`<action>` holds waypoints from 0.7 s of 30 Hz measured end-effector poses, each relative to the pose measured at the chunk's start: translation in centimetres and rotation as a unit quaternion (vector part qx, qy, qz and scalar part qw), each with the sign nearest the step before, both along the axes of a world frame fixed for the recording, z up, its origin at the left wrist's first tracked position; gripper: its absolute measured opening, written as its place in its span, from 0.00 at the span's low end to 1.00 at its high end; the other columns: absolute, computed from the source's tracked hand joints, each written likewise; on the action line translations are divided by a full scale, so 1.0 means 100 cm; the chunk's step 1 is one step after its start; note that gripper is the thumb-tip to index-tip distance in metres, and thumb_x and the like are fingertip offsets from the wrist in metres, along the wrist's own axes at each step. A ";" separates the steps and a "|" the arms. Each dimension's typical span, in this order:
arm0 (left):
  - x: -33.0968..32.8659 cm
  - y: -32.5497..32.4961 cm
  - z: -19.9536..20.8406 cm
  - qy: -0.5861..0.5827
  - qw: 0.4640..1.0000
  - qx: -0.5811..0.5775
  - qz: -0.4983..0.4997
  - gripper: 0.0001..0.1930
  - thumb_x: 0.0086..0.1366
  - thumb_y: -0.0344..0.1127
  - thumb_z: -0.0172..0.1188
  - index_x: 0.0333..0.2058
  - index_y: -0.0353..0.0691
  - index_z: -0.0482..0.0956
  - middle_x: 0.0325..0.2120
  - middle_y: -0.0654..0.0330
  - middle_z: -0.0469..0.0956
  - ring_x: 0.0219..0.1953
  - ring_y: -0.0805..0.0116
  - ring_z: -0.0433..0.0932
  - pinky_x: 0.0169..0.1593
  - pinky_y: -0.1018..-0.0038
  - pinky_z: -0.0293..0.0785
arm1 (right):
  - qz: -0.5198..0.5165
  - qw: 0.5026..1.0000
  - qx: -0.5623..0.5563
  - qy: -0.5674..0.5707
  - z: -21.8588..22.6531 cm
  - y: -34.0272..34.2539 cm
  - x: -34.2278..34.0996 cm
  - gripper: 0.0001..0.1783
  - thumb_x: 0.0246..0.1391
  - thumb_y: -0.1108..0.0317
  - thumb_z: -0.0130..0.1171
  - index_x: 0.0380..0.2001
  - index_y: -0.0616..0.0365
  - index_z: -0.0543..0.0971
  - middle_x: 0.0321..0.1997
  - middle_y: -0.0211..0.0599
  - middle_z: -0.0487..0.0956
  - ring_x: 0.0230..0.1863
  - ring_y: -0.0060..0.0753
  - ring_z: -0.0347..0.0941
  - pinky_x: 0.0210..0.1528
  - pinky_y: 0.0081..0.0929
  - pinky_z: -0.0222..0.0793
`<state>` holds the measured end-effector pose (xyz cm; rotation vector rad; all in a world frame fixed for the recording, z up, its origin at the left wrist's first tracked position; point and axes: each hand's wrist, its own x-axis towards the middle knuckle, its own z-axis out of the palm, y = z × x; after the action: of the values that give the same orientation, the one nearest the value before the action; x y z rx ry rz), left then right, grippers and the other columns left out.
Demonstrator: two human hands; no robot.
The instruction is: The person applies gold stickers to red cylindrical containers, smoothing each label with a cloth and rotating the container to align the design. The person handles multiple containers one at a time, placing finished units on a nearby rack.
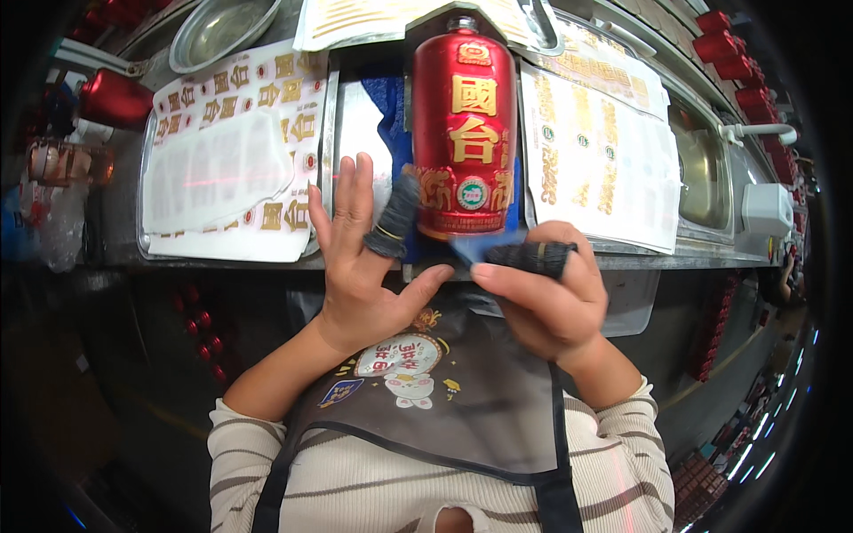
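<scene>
A glossy red bottle [435, 115] with gold characters, a gold patterned band and a round green-and-white emblem lies in front of me, neck pointing away. My left hand [355, 284] is open just left of its base, fingers spread and nothing in them. Dark wrapping held by a thin band covers its index finger. At the base's lower right, my right hand [560, 306] pinches a small flat blue piece [475, 247], perhaps a scraper, between thumb and wrapped index finger. Motion blurs this piece, and I cannot tell whether it touches the bottle.
Sheets of gold decals [293, 133] lie on a tray at left, with white backing paper [213, 178] on top. More decal sheets [595, 151] are at right, beside a metal basin [706, 169]. Blue cloth [386, 107] lies by the bottle. A metal bowl [218, 35] stands far left.
</scene>
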<state>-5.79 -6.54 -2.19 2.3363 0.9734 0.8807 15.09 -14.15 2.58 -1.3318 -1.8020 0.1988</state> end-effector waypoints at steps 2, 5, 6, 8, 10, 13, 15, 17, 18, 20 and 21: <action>0.006 0.015 0.006 -0.021 0.999 -0.033 -0.028 0.47 0.46 0.46 0.77 0.63 0.34 0.66 0.69 0.34 0.51 0.73 0.39 0.46 0.68 0.37 0.30 | -0.044 0.985 -0.054 0.161 0.001 -0.009 0.007 0.19 0.48 0.78 0.70 0.46 0.59 0.82 0.37 0.37 0.79 0.35 0.30 0.76 0.43 0.28 0.75; 0.021 0.032 0.008 -0.018 0.997 -0.054 -0.049 0.49 0.44 0.49 0.79 0.62 0.34 0.64 0.61 0.43 0.67 0.68 0.45 0.59 0.70 0.39 0.32 | -0.086 0.796 -0.289 0.525 0.013 0.002 0.023 0.31 0.51 0.76 0.60 0.60 0.65 0.70 0.42 0.34 0.80 0.41 0.20 0.76 0.46 0.20 0.72; 0.025 0.036 0.008 -0.031 0.990 -0.128 -0.049 0.48 0.43 0.49 0.79 0.60 0.35 0.66 0.57 0.46 0.71 0.65 0.48 0.64 0.70 0.41 0.33 | -0.039 0.741 -0.338 0.579 0.006 0.001 0.026 0.34 0.49 0.76 0.56 0.63 0.66 0.68 0.50 0.37 0.78 0.41 0.18 0.75 0.47 0.18 0.71; 0.032 0.040 0.008 -0.045 0.978 -0.199 -0.045 0.46 0.43 0.50 0.79 0.57 0.36 0.68 0.52 0.51 0.77 0.60 0.51 0.70 0.71 0.44 0.36 | 0.005 0.722 -0.359 0.592 -0.007 0.001 0.020 0.40 0.44 0.77 0.56 0.66 0.67 0.65 0.60 0.41 0.73 0.52 0.23 0.74 0.55 0.19 0.68; 0.031 0.039 0.002 -0.053 0.979 -0.196 -0.034 0.44 0.43 0.50 0.79 0.56 0.36 0.69 0.50 0.53 0.79 0.58 0.53 0.73 0.72 0.46 0.37 | -0.001 0.744 -0.360 0.562 -0.008 0.005 0.015 0.45 0.39 0.76 0.55 0.67 0.67 0.63 0.63 0.40 0.71 0.64 0.27 0.67 0.64 0.22 0.62; 0.031 0.040 0.000 -0.061 0.976 -0.204 -0.034 0.43 0.43 0.49 0.80 0.55 0.36 0.69 0.48 0.53 0.80 0.56 0.52 0.74 0.72 0.49 0.41 | 0.001 0.746 -0.376 0.550 -0.012 0.003 0.015 0.45 0.39 0.77 0.55 0.68 0.66 0.63 0.67 0.40 0.69 0.66 0.26 0.64 0.66 0.21 0.59; 0.031 0.041 0.000 -0.065 0.976 -0.202 -0.039 0.42 0.43 0.47 0.80 0.55 0.36 0.70 0.47 0.52 0.80 0.55 0.51 0.75 0.71 0.53 0.47 | 0.006 0.748 -0.385 0.540 -0.008 0.004 0.016 0.46 0.39 0.77 0.55 0.68 0.65 0.63 0.69 0.40 0.66 0.68 0.26 0.62 0.67 0.22 0.56; 0.033 0.040 -0.001 -0.093 0.970 -0.219 -0.040 0.42 0.43 0.45 0.80 0.54 0.36 0.70 0.47 0.53 0.80 0.54 0.51 0.76 0.70 0.56 0.50 | 0.013 0.757 -0.384 0.528 -0.008 0.004 0.016 0.46 0.38 0.78 0.54 0.68 0.64 0.63 0.71 0.39 0.65 0.70 0.26 0.59 0.69 0.22 0.54; 0.034 0.040 -0.002 -0.112 0.965 -0.234 -0.039 0.42 0.43 0.45 0.81 0.54 0.36 0.70 0.47 0.53 0.80 0.53 0.51 0.76 0.70 0.57 0.52 | 0.019 0.765 -0.377 0.522 -0.012 0.004 0.016 0.47 0.37 0.79 0.54 0.69 0.64 0.63 0.71 0.38 0.64 0.71 0.26 0.58 0.69 0.22 0.53; 0.037 0.036 -0.002 -0.155 0.948 -0.278 -0.027 0.41 0.43 0.44 0.81 0.54 0.36 0.70 0.47 0.53 0.80 0.53 0.52 0.76 0.69 0.58 0.54 | 0.032 0.765 -0.377 0.521 -0.014 0.004 0.017 0.48 0.36 0.80 0.54 0.69 0.64 0.62 0.72 0.38 0.63 0.72 0.26 0.56 0.69 0.21 0.52; 0.037 0.034 -0.002 -0.167 0.941 -0.294 -0.023 0.40 0.43 0.44 0.80 0.54 0.36 0.71 0.47 0.53 0.80 0.53 0.52 0.76 0.69 0.59 0.54 | 0.037 0.758 -0.383 0.527 -0.014 0.005 0.020 0.48 0.36 0.80 0.53 0.69 0.64 0.62 0.73 0.38 0.62 0.73 0.26 0.55 0.69 0.21 0.52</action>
<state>-2.10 -3.10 -2.39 1.6370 0.8810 0.7952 17.10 -13.65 1.16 -1.2114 -0.7481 1.5353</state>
